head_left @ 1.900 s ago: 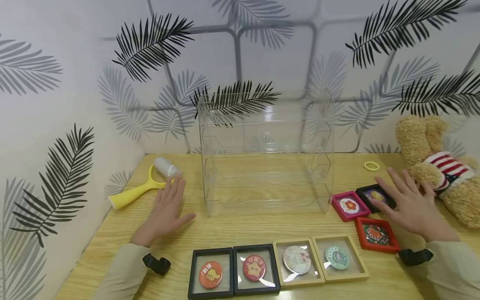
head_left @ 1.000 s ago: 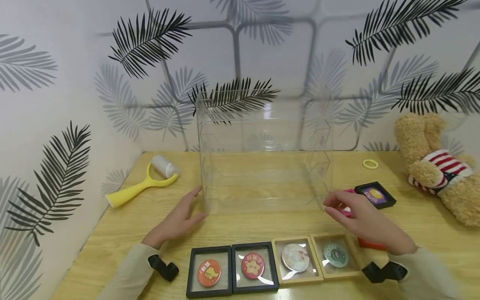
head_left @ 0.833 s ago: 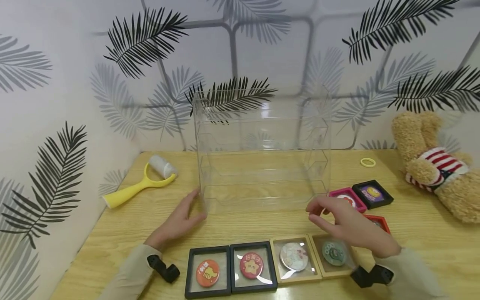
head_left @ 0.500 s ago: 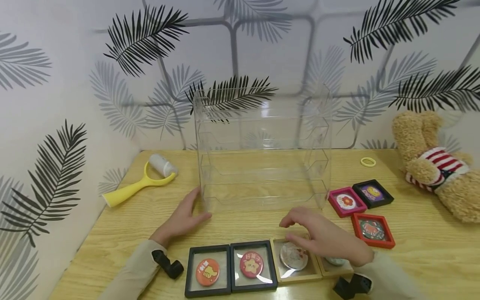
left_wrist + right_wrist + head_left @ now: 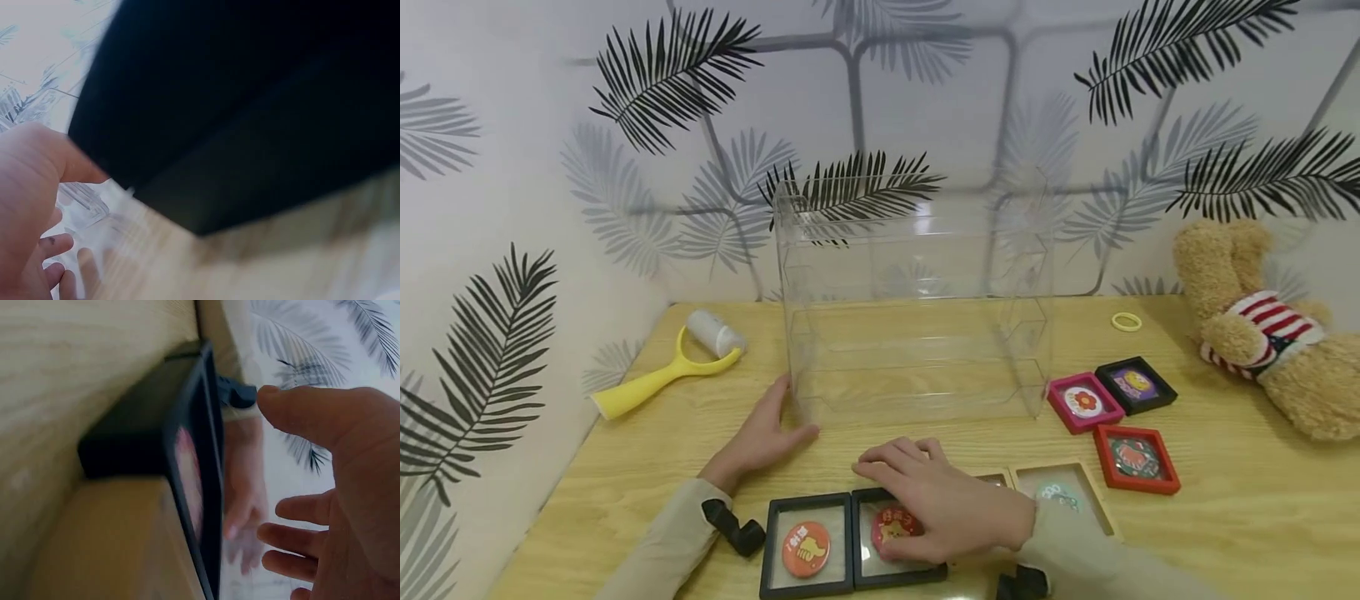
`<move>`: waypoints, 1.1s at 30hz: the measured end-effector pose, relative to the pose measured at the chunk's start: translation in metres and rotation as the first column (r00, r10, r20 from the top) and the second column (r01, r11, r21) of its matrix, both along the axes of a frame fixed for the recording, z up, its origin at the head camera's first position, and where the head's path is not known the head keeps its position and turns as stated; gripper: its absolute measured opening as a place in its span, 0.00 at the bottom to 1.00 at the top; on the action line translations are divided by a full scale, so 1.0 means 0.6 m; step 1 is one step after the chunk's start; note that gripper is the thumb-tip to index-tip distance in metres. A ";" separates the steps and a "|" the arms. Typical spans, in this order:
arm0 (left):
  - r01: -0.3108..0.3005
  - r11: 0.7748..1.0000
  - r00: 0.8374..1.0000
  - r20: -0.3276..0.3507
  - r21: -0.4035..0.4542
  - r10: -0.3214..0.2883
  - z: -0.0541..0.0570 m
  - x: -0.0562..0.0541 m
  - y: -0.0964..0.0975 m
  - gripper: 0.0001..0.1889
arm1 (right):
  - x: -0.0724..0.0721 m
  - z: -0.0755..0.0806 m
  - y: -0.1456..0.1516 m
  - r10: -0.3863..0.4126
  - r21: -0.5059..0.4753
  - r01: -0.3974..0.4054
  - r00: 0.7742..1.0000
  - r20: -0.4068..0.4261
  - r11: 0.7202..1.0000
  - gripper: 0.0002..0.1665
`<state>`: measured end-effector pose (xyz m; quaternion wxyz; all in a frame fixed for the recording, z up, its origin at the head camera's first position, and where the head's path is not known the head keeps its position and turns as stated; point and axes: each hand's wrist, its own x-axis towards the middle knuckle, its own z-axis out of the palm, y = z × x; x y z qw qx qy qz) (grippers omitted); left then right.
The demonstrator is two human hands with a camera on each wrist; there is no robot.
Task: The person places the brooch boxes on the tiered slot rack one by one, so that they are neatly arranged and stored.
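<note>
Neatly, frames (image 5: 851, 542) are lying face-up at lower centre, perhaps for showing badges (image 5: 806, 549).
Right hand (image 5: 943, 504), fingers loose, is hovering over one, gripping nothing; left hand (image 5: 763, 437), fingers extended, is resting beside the rack (image 5: 917, 297).

We have bare table (image 5: 988, 443) between the clear rack (image 5: 923, 297) and badge frames (image 5: 852, 546), but our left hand (image 5: 762, 443) and right hand (image 5: 943, 504) intrude.

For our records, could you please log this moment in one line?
left grip: beside clear rack | right grip: empty, over black star-badge frame
</note>
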<state>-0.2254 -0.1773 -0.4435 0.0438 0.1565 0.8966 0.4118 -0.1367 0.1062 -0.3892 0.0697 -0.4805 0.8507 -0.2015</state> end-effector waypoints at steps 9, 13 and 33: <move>-0.012 1.000 1.000 0.011 -0.002 0.012 0.002 0.007 -0.014 0.47 | 0.017 -0.014 -0.065 0.078 0.119 -0.067 0.993 -0.090 0.991 0.59; -0.008 1.000 1.000 -0.011 -0.005 0.007 0.004 0.006 -0.016 0.47 | 0.020 -0.020 -0.088 0.106 0.173 -0.076 0.979 -0.172 0.982 0.59; 0.034 0.998 0.998 -0.055 0.046 -0.031 -0.003 0.001 -0.004 0.42 | 0.037 -0.033 -0.110 -0.030 0.200 0.059 0.989 -0.144 0.978 0.62</move>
